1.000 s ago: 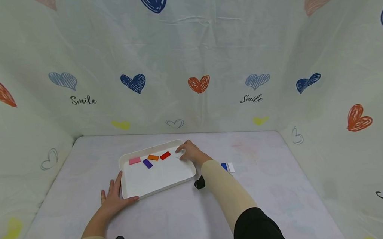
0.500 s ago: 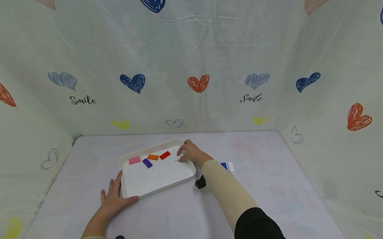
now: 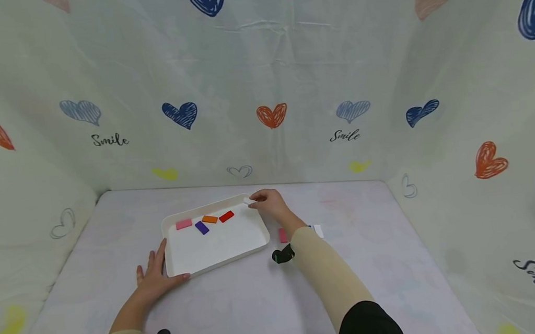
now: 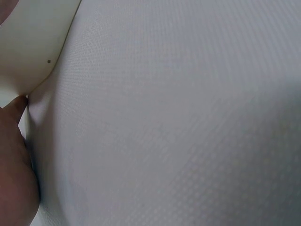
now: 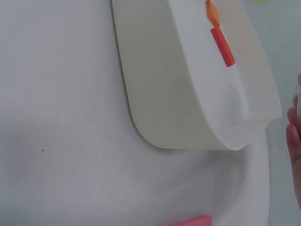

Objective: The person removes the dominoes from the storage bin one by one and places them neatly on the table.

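A white rectangular tray (image 3: 217, 244) lies slightly turned on the table in the head view. On its floor are a pink block (image 3: 184, 224), a purple block (image 3: 202, 227), an orange block (image 3: 210, 219) and a red block (image 3: 226, 216). My left hand (image 3: 153, 283) rests against the tray's near left corner, fingers spread straight along the side and thumb at the front edge. Over the far right corner, my right hand (image 3: 272, 206) pinches a small white block (image 3: 248, 201) between thumb and fingertips. The right wrist view catches only part of that hand (image 5: 294, 141).
Right of the tray, partly behind my right forearm, lie another pink block (image 3: 283, 235), a white block (image 3: 318, 231) and a sliver of blue. A pale table (image 3: 241, 310) spreads around, with a heart-printed curtain (image 3: 222, 65) behind it.
My right hand has lifted the white block off the tray floor and moved up and right, to the far right corner. A pink block beside the tray has come into view. My left hand stays put.
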A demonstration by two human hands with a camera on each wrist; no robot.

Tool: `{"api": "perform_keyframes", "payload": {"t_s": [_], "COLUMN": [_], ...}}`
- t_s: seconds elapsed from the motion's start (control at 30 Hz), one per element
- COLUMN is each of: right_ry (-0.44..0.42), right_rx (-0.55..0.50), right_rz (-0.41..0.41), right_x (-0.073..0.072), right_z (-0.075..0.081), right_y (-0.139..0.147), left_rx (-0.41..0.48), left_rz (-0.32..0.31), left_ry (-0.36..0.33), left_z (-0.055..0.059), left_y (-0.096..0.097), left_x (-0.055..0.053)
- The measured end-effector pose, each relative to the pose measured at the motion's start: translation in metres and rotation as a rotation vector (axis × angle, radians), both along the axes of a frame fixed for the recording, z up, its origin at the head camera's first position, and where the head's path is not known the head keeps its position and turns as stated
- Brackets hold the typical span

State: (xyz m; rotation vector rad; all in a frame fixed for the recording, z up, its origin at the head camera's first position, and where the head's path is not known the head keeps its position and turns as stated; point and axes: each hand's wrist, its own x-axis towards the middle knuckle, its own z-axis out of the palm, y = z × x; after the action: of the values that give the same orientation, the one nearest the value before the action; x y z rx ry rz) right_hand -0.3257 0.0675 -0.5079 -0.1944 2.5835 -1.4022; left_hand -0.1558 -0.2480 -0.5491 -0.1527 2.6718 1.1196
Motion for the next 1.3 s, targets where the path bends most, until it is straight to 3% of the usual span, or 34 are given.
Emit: {"api": "perform_keyframes", "payload": {"t_s": [0.23,0.4,0.9,1.3], "right_ry": [-0.006,-0.038,-0.04,-0.075], "right_rx": [-0.207,-0.378,-0.466,-0.616], "right_rz": [0.01,0.031,0.013,-0.007], "right_x": [0.014,0.032,0.089,0.126], "right_z": [0.006,0.008,0.001,-0.032], "right_y": [0.008,0.017,0.027,0.043], "left_rx": [-0.011,0.0,-0.028,-0.03], "left_rz": [0.0,-0.008,-0.008,-0.017], "left_ry": [-0.002,0.006,0.012,0.026], "left_z": [0.002,0.0,-0.001,-0.001], "left_y": [0.0,0.002,0.001,0.001], "left_x": [0.0,-0.001,-0.002,-0.001]}}
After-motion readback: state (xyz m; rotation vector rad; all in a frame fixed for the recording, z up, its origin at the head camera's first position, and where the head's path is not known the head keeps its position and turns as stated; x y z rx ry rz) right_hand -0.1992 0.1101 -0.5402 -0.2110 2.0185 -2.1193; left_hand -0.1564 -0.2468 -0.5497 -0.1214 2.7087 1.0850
